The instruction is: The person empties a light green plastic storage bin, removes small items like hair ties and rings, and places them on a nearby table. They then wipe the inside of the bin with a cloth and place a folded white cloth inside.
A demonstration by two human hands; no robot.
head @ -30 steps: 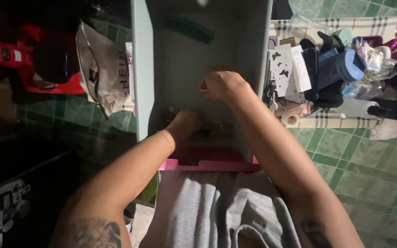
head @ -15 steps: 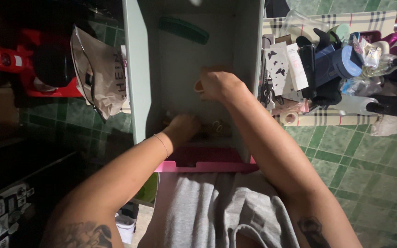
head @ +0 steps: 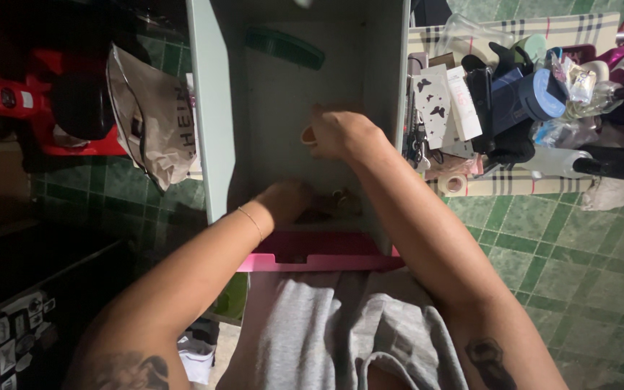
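Note:
A pale green drawer (head: 211, 108) with a pink front (head: 312, 260) is pulled out over my lap. My right hand (head: 337, 133) hovers in the middle of the drawer, closed on a small roundish thing (head: 308, 135) that I cannot make out. My left hand (head: 283, 201) reaches down into the near end among small dim items (head: 337, 204); whether its fingers hold any of them is hidden. A dark green comb-like piece (head: 283, 48) lies at the far end of the drawer.
A brown paper bag (head: 154, 119) and a red toy vehicle (head: 52, 108) sit left of the drawer. To the right, a plaid cloth (head: 514, 184) carries several boxes, bottles, tape and a blue container. Green floor tiles (head: 579, 260) lie at right.
My left hand has shifted slightly toward me at the drawer's near end. The right hand stays in place, and the view has drifted a little to the left.

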